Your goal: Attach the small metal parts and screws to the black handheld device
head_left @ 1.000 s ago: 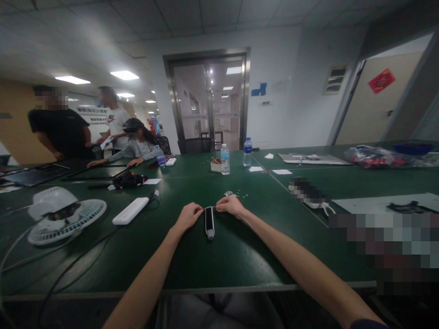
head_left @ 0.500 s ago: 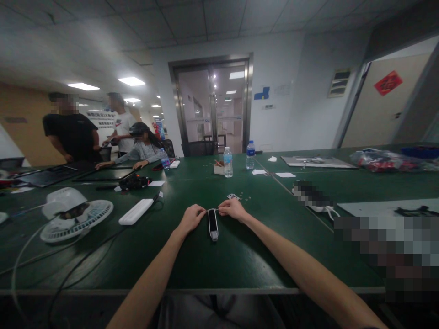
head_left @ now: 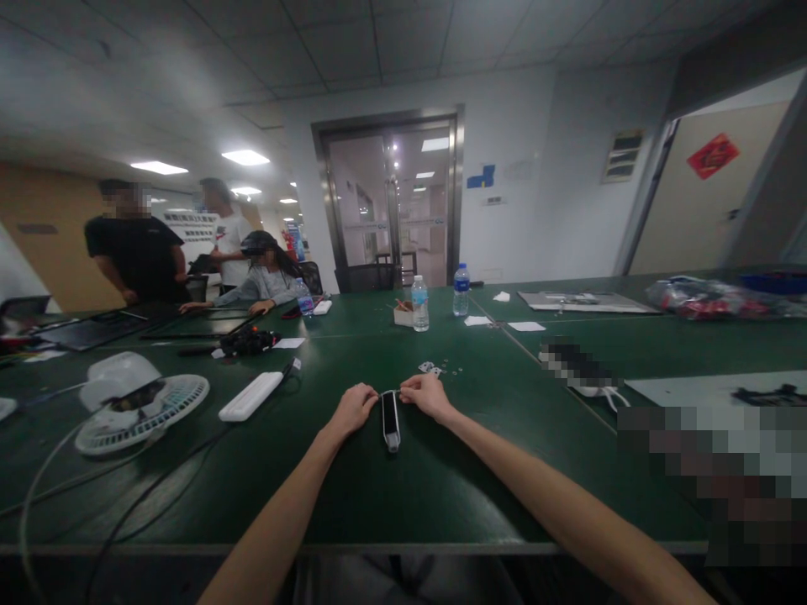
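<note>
A slim, elongated device (head_left: 391, 418) with a black face and a pale rim lies on the green table (head_left: 435, 496), its narrow grey end toward me. At its far end my left hand (head_left: 354, 408) is on the left side, thumb and fingers pinched together. Opposite it, my right hand (head_left: 426, 396) pinches at the same far end from the right. A thin pale line runs between the two sets of fingertips; whether it is a separate piece or the device's edge is too small to tell. Just beyond my right hand lie small playing-card-like pieces (head_left: 429, 368) and tiny rings.
To the left are a white fan (head_left: 142, 412) with trailing cables and a white power strip (head_left: 252, 397). Farther back stand two water bottles (head_left: 419, 304) and a small box (head_left: 403, 316). A grey panel (head_left: 674, 388) lies right. Several people are at the back left.
Both hands stay pinched at the device's far end, with only slight finger movement. The whole view has shifted down a little. At the back left, the standing people have changed posture slightly.
</note>
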Motion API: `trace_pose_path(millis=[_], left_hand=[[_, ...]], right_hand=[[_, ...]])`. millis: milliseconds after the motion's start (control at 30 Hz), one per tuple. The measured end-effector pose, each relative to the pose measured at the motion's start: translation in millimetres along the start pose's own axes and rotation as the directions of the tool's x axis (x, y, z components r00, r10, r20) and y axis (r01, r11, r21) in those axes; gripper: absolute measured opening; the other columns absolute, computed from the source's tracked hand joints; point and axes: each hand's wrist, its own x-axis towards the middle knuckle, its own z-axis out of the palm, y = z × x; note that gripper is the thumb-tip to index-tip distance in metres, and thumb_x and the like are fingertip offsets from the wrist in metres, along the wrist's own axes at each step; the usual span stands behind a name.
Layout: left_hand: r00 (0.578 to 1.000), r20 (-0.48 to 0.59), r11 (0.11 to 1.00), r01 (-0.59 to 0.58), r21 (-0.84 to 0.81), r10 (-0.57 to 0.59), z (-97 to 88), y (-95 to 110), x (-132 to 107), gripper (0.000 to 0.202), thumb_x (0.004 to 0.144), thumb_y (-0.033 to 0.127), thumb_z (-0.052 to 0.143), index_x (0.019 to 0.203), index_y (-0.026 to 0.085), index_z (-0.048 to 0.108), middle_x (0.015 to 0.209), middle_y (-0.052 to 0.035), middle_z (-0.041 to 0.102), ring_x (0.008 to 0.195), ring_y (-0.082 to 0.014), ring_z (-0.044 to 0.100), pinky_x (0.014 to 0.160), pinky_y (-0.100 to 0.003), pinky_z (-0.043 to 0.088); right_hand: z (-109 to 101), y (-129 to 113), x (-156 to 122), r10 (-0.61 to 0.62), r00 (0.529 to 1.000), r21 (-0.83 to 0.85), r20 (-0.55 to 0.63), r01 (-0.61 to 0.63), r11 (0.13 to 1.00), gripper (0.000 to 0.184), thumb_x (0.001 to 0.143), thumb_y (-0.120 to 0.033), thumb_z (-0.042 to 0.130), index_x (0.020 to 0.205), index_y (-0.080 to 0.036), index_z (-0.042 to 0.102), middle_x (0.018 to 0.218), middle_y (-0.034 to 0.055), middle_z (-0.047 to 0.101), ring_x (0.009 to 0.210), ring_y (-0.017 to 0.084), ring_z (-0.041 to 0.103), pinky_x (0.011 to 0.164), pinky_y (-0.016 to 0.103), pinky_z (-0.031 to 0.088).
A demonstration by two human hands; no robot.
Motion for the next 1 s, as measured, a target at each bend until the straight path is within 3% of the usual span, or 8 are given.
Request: trace_pose_path(millis=[67, 133, 300, 400, 567, 733, 1000], left_hand=[[1.000, 0.001, 1.000, -0.001, 0.003, 0.001, -0.1, 1, 0, 0.021, 0.086, 0.025, 0.045, 0.085, 0.016, 0.065, 0.085, -0.0055, 0.062, 0.081, -0.0180, 0.056, 0.075, -0.030, 0.044], [1.000, -0.006, 1.000, -0.007, 0.009, 0.007, 0.2, 1, 0, 0.022, 0.087, 0.026, 0.045, 0.085, 0.016, 0.064, 0.086, -0.0058, 0.062, 0.081, -0.0181, 0.056, 0.075, -0.030, 0.044], [0.999, -0.006, 0.999, -0.036, 0.032, 0.036, 1.3, -1, 0, 0.021, 0.087, 0.025, 0.045, 0.084, 0.016, 0.064, 0.083, -0.0059, 0.062, 0.081, -0.0186, 0.057, 0.073, -0.029, 0.044], [0.999, -0.011, 0.999, -0.039, 0.036, 0.040, 1.1, -2, 0, 0.021, 0.087, 0.025, 0.045, 0.084, 0.017, 0.065, 0.084, -0.0054, 0.063, 0.081, -0.0186, 0.057, 0.073, -0.029, 0.044], [0.999, -0.005, 0.998, -0.041, 0.048, 0.042, 0.3, -3, -1, 0.022, 0.087, 0.026, 0.046, 0.086, 0.017, 0.066, 0.085, -0.0055, 0.064, 0.082, -0.0186, 0.057, 0.074, -0.029, 0.044], [0.999, 0.000, 0.998, -0.045, 0.045, 0.045, -0.7, -1, -2, 0.024, 0.088, 0.028, 0.045, 0.088, 0.018, 0.066, 0.087, -0.0054, 0.063, 0.084, -0.0184, 0.057, 0.074, -0.029, 0.044], [1.000, 0.012, 0.999, -0.023, 0.022, 0.023, -3.6, 2, -3, 0.024, 0.087, 0.029, 0.045, 0.088, 0.018, 0.066, 0.087, -0.0053, 0.063, 0.084, -0.0184, 0.056, 0.075, -0.030, 0.044]], right_hand=[[-1, 2, 0, -0.123, 0.992, -0.118, 0.019, 0.125, 0.985, 0.011, 0.074, -0.013, 0.061, 0.082, -0.013, 0.068, 0.069, 0.0052, 0.070, 0.064, 0.014, 0.066, 0.066, 0.026, 0.055], [-3, 5, 1, -0.170, 0.984, -0.146, 0.051, 0.176, 0.973, 0.011, 0.075, -0.014, 0.061, 0.082, -0.013, 0.069, 0.069, 0.0049, 0.070, 0.064, 0.015, 0.067, 0.068, 0.027, 0.055], [-3, 14, 7, -0.004, 0.997, 0.050, 0.083, -0.001, 0.999, 0.014, 0.076, -0.019, 0.062, 0.086, -0.010, 0.066, 0.073, 0.0081, 0.071, 0.066, 0.015, 0.068, 0.066, 0.026, 0.056], [-4, 17, 9, -0.007, 0.993, 0.056, 0.122, 0.000, 0.998, 0.012, 0.077, -0.020, 0.061, 0.083, -0.011, 0.066, 0.072, 0.0078, 0.070, 0.065, 0.014, 0.067, 0.064, 0.025, 0.056], [-9, 17, 10, -0.100, 0.981, 0.029, 0.167, 0.097, 0.995, 0.013, 0.075, -0.020, 0.063, 0.086, -0.012, 0.065, 0.071, 0.0056, 0.070, 0.064, 0.013, 0.067, 0.064, 0.025, 0.055], [-13, 14, 8, -0.232, 0.959, -0.102, 0.164, 0.251, 0.963, 0.013, 0.073, -0.017, 0.064, 0.085, -0.015, 0.066, 0.073, 0.0033, 0.070, 0.068, 0.013, 0.066, 0.068, 0.025, 0.053], [-17, 2, -1, -0.315, 0.933, -0.246, 0.173, 0.351, 0.903, 0.012, 0.074, -0.021, 0.063, 0.085, -0.016, 0.067, 0.080, 0.0028, 0.070, 0.073, 0.013, 0.065, 0.073, 0.025, 0.052]])
